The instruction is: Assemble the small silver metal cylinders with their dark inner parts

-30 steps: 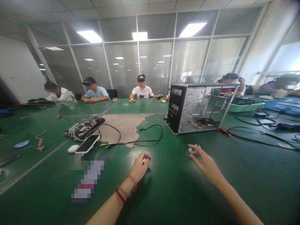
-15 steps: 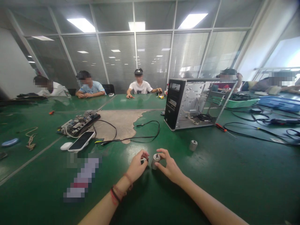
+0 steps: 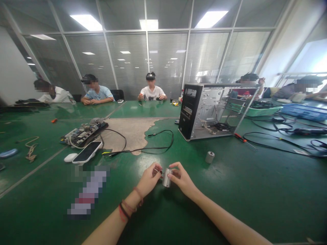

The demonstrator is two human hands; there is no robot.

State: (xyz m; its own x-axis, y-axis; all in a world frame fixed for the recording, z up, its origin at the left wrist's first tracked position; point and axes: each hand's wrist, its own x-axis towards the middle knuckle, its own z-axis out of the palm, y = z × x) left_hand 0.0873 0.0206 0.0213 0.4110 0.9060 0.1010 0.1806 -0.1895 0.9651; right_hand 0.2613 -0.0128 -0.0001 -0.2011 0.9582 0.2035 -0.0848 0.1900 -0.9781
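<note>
A silver metal cylinder (image 3: 167,178) is held slightly tilted over the green table (image 3: 143,217), between the thumb and fingers of my right hand (image 3: 182,178). Just left of it, my left hand (image 3: 151,177) is closed in a pinch on a small dark piece, too small to make out, close to the cylinder's side. Bracelets circle my left wrist. A second silver cylinder (image 3: 209,157) stands upright on the table, farther off to the right.
An open computer case (image 3: 190,112) stands behind the second cylinder, with a screwdriver (image 3: 240,137) beside it. At left lie a phone (image 3: 87,152), a circuit assembly (image 3: 84,133) and black cables (image 3: 163,148). Several people sit across the table; baskets (image 3: 265,111) are at right.
The cylinder in my right hand has been tilted and now shows its side rather than its top. The person opposite has drawn both hands in. The view has shifted slightly.
</note>
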